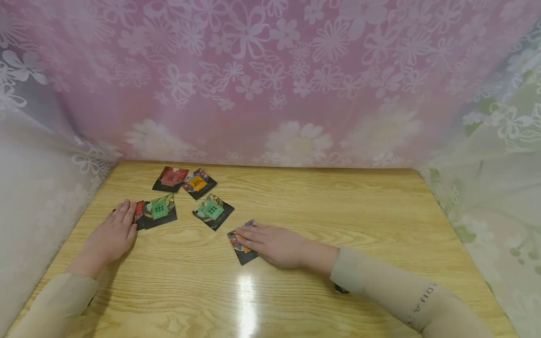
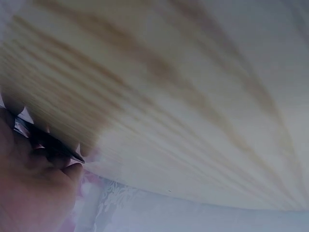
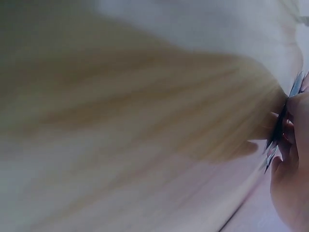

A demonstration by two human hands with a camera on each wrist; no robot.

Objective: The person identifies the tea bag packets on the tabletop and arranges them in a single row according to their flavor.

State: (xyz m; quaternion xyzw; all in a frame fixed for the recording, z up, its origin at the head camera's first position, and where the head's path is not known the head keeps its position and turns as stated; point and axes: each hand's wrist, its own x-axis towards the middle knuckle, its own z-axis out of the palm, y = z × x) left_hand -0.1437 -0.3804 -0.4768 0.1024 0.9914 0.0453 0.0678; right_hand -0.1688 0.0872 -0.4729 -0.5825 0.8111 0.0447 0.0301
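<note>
My left hand (image 1: 111,237) lies with extended fingers over a small black packet with a red top (image 1: 139,212), hiding most of it. A green-labelled packet (image 1: 159,209) overlaps that one on its right. Toward the middle of the table, my right hand (image 1: 279,245) rests its straight fingers on an orange-labelled packet (image 1: 245,257), covering its right part. In the left wrist view a dark packet edge (image 2: 53,144) shows at the fingers. The right wrist view likewise has a thin packet edge (image 3: 277,130) along the fingers.
At the back left, a red-labelled packet (image 1: 170,178) lies against another orange-labelled packet (image 1: 199,183). A second green-labelled packet (image 1: 213,211) sits between the hands. Floral curtains (image 1: 270,84) surround the wooden table (image 1: 338,202). A small black object (image 1: 341,289) peeks out beneath the right sleeve.
</note>
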